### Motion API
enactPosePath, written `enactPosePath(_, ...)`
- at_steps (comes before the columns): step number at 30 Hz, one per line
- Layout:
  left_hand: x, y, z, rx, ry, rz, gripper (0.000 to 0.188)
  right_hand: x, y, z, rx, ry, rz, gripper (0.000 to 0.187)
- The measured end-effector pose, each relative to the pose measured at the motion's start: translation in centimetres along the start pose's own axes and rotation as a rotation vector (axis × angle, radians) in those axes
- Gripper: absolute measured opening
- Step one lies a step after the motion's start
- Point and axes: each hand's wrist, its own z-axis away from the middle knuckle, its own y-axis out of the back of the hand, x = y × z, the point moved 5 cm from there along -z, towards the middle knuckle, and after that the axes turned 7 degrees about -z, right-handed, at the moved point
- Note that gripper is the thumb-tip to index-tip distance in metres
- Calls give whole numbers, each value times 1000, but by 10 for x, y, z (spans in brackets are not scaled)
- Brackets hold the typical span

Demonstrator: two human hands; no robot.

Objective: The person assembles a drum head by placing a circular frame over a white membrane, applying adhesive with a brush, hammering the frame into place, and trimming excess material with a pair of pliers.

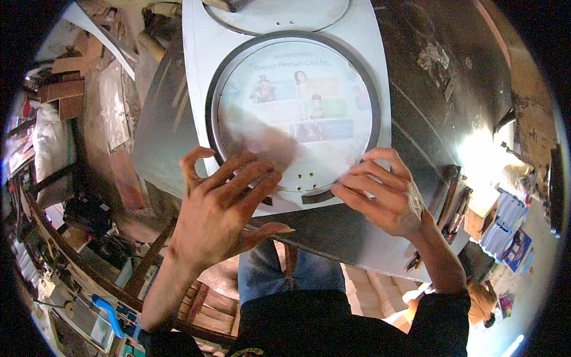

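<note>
A round, pale disc [297, 119] with faded printed pictures lies on a white sheet [199, 77]. A black edging strip [376, 98] runs around its rim, and its two ends stand apart at the near side, by several small holes. My left hand [223, 205] is over the lower left of the rim, its fingers spread and its thumb stretched out apart from them. At the lower right, my right hand [383, 196] has its fingers bent over the strip, with one strip end showing beside the fingertips. Its thumb is hidden.
The sheet rests on a dark, curved tabletop [440, 125]. Another round outline [333, 24] and a dark object [229, 5] are at the far edge. Pens [413, 262] lie near the table's right edge. Cardboard boxes [62, 92] and clutter stand at left; stacked papers [502, 223] are at right.
</note>
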Motion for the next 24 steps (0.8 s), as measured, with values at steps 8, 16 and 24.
enactPosePath(8,4,-3,2,-4,39,-65,61,-3,-5,4,82,10,56,25)
enactPosePath(16,4,-2,1,10,53,-65,60,-4,-5,8,114,16,102,28)
enactPosePath(24,6,-1,0,11,70,-61,57,-10,-1,10,92,43,167,30)
